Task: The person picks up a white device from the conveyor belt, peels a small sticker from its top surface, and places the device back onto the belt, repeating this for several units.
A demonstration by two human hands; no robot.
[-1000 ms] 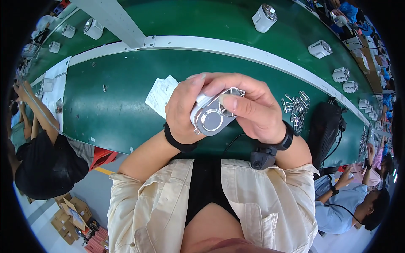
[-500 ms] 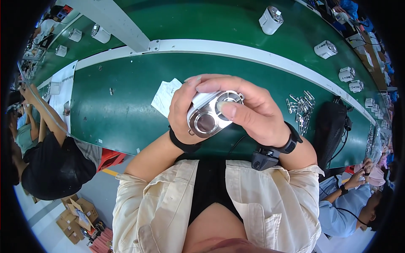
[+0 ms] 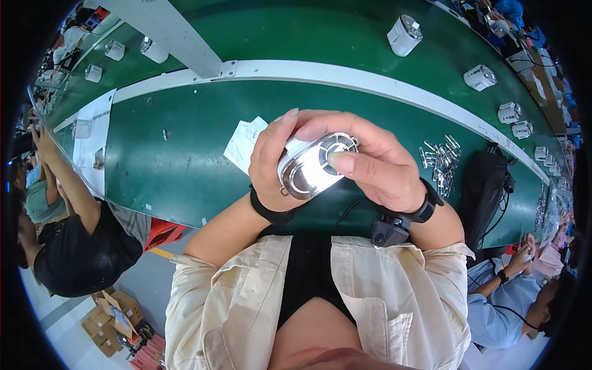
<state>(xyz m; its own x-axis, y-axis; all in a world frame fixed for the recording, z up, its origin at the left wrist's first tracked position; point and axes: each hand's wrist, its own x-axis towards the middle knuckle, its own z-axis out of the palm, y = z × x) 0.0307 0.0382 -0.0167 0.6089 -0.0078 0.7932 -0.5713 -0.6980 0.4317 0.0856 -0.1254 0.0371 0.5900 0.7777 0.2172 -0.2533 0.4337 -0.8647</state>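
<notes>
1. The person holds a small white-and-silver device (image 3: 314,166) in both hands, raised above the near edge of the green work table (image 3: 185,154), close to the chest.
2. The left hand (image 3: 271,160) wraps around the device's left side, fingers curled over its top edge; a black band sits on that wrist.
3. The right hand (image 3: 376,163) closes on the device from the right, its thumb pressed flat on the round slotted metal face. A black watch is on that wrist.
4. A white paper slip (image 3: 243,142) lies on the table just left of the hands.
5. A heap of small metal parts (image 3: 439,161) lies on the table to the right, near a black bag (image 3: 481,185).
6. Similar white units (image 3: 404,35) stand well apart on the far belt beyond the white rail (image 3: 370,77).
7. Other seated persons work at both sides.
</notes>
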